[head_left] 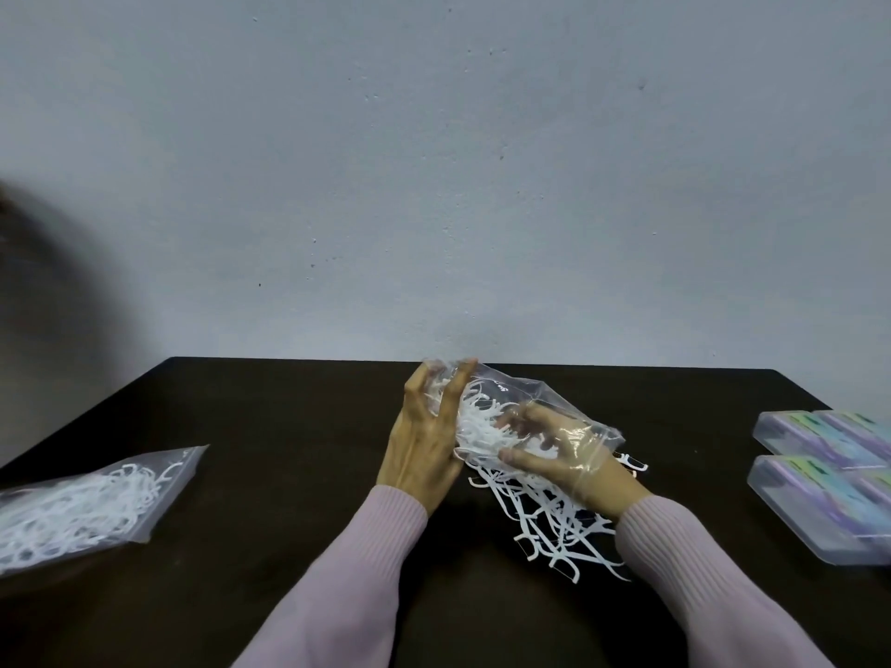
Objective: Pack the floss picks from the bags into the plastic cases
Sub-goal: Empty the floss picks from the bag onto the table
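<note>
Nearest, just below and under the right hand [554, 455], a loose heap of white floss picks [554, 527] lies spilled on the dark table [289, 474]. That hand is pushed inside a clear plastic bag [540, 402], fingers curled around a clump of picks still in it. Just left of it, the left hand [424, 441] grips the bag's far end from outside, fingers bent over the plastic. Well off to the right of the right hand sit clear plastic cases [819, 479] with pastel inserts. Far to the left of the left hand lies a second bag [91, 508], full of picks.
</note>
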A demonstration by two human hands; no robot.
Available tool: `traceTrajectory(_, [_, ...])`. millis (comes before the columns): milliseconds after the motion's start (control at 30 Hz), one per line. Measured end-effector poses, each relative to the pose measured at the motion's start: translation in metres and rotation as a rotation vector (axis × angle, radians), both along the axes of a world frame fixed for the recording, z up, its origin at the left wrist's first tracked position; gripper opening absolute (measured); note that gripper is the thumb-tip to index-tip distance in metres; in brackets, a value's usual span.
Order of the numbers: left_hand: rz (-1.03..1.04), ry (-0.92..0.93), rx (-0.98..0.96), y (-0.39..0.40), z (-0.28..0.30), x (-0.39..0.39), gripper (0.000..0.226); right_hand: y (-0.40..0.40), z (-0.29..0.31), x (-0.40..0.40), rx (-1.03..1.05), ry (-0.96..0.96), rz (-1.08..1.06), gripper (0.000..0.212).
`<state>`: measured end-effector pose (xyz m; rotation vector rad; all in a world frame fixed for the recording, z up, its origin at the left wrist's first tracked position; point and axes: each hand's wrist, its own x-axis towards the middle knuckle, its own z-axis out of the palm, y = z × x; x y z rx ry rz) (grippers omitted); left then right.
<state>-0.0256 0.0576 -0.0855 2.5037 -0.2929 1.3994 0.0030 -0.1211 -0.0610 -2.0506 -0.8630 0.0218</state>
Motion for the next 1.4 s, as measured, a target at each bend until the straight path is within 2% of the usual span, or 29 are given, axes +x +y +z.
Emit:
traceTrajectory(200, [0.019,0.023,-0.027,0.001,0.001,0.0,0.113,-0.004,0.002,0.005,0.145,0.055,0.028,0.015])
traceTrajectory(400, [0.038,0.061,-0.125,0.001,0.001,-0.001,0.107,-0.005,0.007,0.001,0.295,0.047,-0.018,0.014])
traceTrajectory(767, [0.025,0.092,-0.224,0.002,0.0,-0.002,0.11,-0.006,0.012,0.003,0.357,0.117,-0.086,0.011])
traceTrajectory(967, [0.085,0.13,-0.287,0.008,-0.002,0.0,0.117,-0.008,0.017,0.001,0.317,0.064,-0.15,0.013])
traceTrajectory(1067, [0.118,0.159,-0.358,0.011,-0.001,-0.001,0.113,-0.011,0.018,0.001,0.411,0.094,-0.175,0.017])
traceTrajectory(1400, [0.225,0.133,-0.517,0.027,0.001,0.0,0.099,-0.018,0.015,0.007,0.488,0.155,-0.262,0.018])
